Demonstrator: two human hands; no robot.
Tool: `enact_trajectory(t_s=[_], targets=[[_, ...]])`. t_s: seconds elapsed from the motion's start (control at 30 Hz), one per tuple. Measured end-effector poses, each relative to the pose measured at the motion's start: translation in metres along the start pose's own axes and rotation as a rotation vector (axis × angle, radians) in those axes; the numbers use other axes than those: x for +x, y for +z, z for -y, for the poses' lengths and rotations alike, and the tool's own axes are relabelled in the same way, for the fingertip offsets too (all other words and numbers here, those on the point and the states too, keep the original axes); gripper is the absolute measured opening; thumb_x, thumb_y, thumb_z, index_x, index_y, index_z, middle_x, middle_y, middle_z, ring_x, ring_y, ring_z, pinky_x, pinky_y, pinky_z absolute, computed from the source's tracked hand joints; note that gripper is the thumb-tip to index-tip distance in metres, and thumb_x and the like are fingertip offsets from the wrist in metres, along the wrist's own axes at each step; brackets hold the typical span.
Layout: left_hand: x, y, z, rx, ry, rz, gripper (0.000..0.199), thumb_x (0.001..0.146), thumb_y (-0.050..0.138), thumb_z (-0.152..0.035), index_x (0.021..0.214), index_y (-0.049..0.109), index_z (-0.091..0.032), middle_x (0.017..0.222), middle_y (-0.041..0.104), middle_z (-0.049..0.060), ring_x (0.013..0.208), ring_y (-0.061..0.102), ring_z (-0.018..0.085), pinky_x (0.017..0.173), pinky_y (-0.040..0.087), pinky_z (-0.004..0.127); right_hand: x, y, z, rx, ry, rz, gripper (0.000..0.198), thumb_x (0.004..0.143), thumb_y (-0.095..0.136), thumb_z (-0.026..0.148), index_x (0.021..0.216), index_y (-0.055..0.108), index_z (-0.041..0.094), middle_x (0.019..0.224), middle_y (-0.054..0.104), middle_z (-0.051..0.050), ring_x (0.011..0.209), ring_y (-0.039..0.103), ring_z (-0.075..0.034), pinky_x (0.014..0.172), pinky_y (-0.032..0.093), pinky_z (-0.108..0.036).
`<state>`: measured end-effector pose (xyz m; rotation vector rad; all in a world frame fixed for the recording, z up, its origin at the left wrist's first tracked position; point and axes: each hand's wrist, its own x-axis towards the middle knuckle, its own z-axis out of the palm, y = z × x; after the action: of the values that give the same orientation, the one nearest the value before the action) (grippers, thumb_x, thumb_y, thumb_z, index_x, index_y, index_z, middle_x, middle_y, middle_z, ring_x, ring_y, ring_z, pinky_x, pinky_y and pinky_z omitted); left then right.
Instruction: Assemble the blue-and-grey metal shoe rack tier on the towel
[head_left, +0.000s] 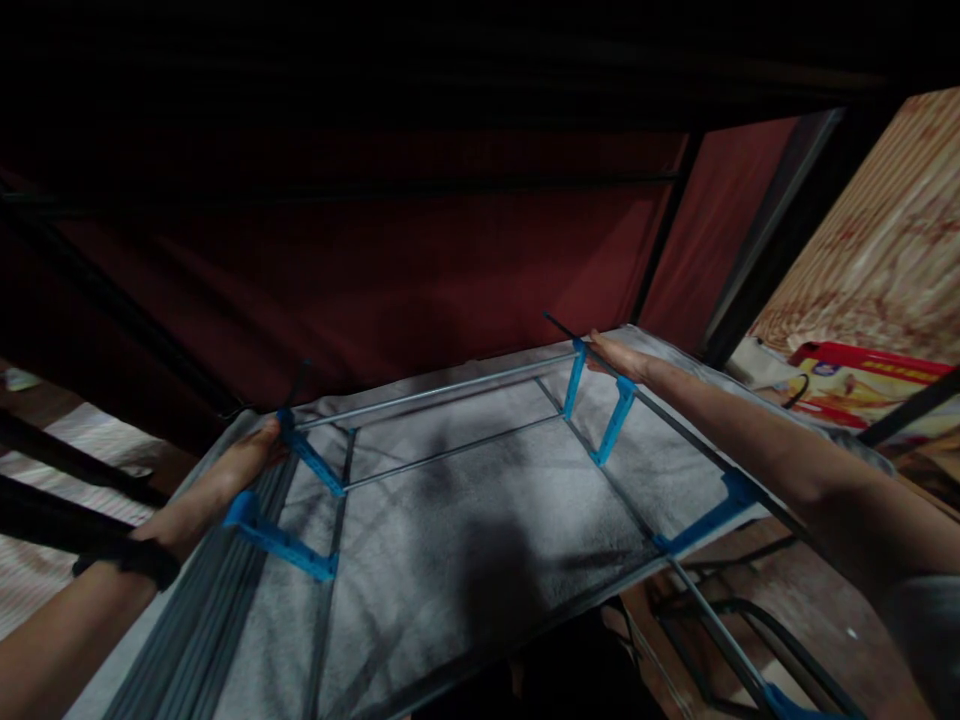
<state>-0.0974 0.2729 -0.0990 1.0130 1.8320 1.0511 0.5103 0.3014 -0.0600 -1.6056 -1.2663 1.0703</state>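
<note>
A raised platform (585, 598) spread with wrinkled, pale grey cloth (465, 520) carries a bundle of thin grey rods (202, 600) lying lengthwise along its left side and, beside them, a metal-rod frame (442, 389) with blue brackets (615, 422), which reaches past the platform's near right edge.

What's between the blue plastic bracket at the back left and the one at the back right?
In the head view, two thin grey metal rods join the back-left bracket to the back-right bracket, over pale grey cloth.
</note>
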Motion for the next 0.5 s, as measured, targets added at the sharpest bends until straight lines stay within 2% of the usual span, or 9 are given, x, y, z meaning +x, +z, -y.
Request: enact_trajectory(t_s=[0.17,0.3,0.5], targets=[[0.009,-0.003,0.008,0.014,-0.012,-0.004,0.041,0.096,0.050,-0.033,0.132,0.050,-0.015,0.122,0.064,0.007,0.106,0.062,0.016,0.096,0.050,0.026,0.013,0.001,-0.011,0.039,0.008,-0.006,0.044,0.099,0.032,0.048,0.106,0.067,0.021,0.119,0.069,-0.008,0.120,0.061,-0.020,0.101,0.050,-0.029],[0.011,-0.005,0.012,0.039,-0.015,-0.002,0.037,0.095,0.052,-0.032,0.128,0.053,-0.016,0.113,0.067,0.004,0.101,0.063,0.016,0.098,0.049,0.028,0.023,0.000,-0.019,-0.015,-0.002,-0.013,0.042,0.099,0.035,0.046,0.109,0.068,0.021,0.122,0.069,-0.009,0.121,0.060,-0.021,0.099,0.051,-0.032],[0.011,-0.007,0.013,0.074,0.029,0.042,0.042,0.097,0.046,-0.034,0.132,0.050,-0.011,0.114,0.066,0.007,0.102,0.062,0.017,0.102,0.047,0.030,0.032,-0.001,-0.024,-0.107,-0.011,-0.014,0.047,0.098,0.040,0.047,0.129,0.061,0.020,0.137,0.060,-0.008,0.125,0.057,-0.021,0.103,0.048,-0.034]])
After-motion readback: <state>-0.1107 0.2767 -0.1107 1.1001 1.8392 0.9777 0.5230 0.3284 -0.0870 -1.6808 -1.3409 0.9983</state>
